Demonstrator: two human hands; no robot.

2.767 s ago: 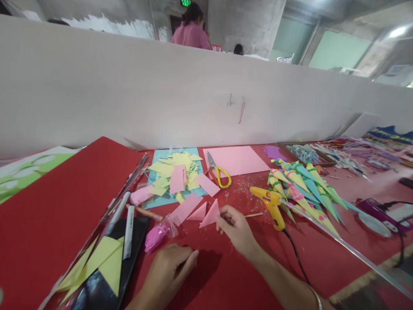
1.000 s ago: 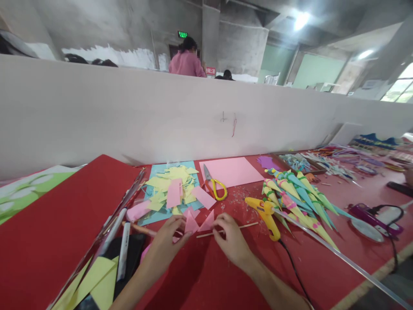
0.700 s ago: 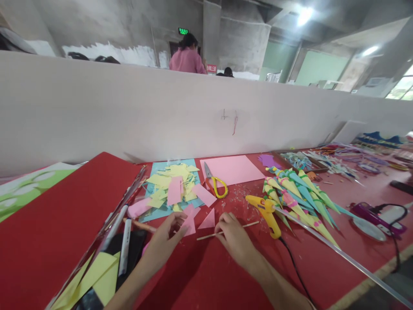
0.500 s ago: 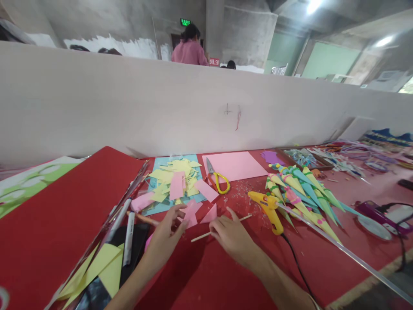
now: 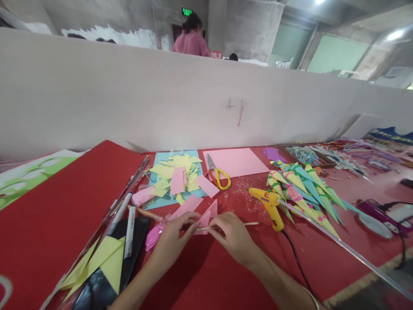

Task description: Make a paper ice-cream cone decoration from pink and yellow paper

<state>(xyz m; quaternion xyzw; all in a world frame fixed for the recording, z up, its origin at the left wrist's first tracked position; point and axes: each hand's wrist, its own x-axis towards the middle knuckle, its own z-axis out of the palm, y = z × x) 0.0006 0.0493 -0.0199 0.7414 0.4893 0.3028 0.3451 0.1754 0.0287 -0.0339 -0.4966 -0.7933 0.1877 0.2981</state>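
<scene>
A small piece of pink paper, standing up in folds, is between my hands above the red table. My left hand has its thumb and fingers closed on the left edge of the paper. My right hand pinches a thin wooden stick against the paper's lower right side; the stick's right end sticks out past the knuckles. Another strip of pink paper lies just behind my left fingers. A bright pink crumpled bundle rests beside my left wrist.
Yellow paper scraps lie on a blue sheet, with scissors on a pink sheet alongside. To the right are a yellow glue gun with a cord and a pile of paper cones. A marker lies left. A white partition stands behind.
My hands have come closer together. My left hand has moved right onto the pink paper, which is now raised and folded at the stick. The camera has tilted slightly down.
</scene>
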